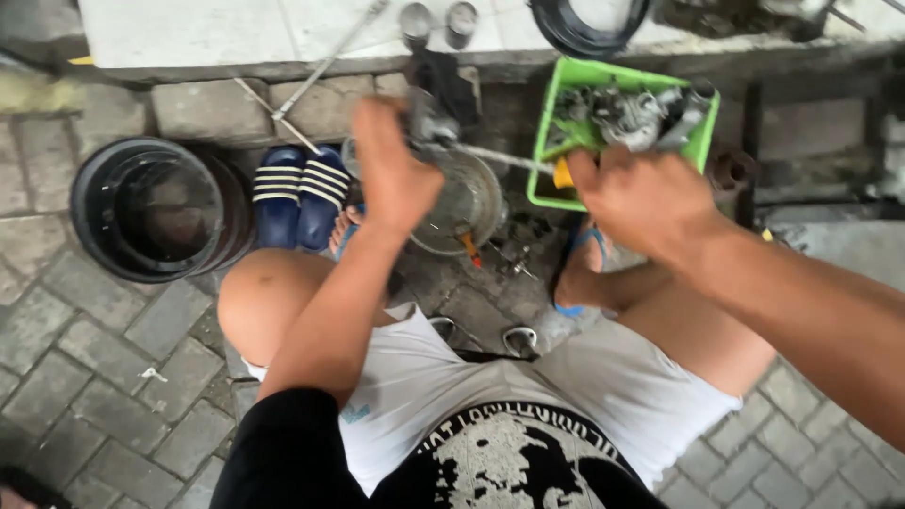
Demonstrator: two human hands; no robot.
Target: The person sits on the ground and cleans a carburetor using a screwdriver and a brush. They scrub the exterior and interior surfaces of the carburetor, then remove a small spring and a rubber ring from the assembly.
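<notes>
The small dark metal part [432, 121] sat gripped in the person's left hand [394, 170], which was clenched around it just above the round metal bowl [468, 203]. A thin metal rod [504, 158] ran from that part across the top of the bowl to the right hand [641, 198], whose fingers were closed on the rod's far end, beside the bowl's right side.

The bowl stood on the paving between the person's two feet, with a small orange-handled tool [468, 249] lying at its near edge. Just right of the bowl, behind the right hand, was a green plastic tray [702, 146] full of grey metal parts. Left of the bowl a pair of blue striped sandals [300, 193] rested side by side, and further left of the bowl stood a black bucket [156, 209]. Beyond the bowl ran a pale concrete ledge [207, 33], carrying two small metal cups [438, 21] and a black rubber ring [586, 24]. The person squatted over it all in white shorts [424, 377].
</notes>
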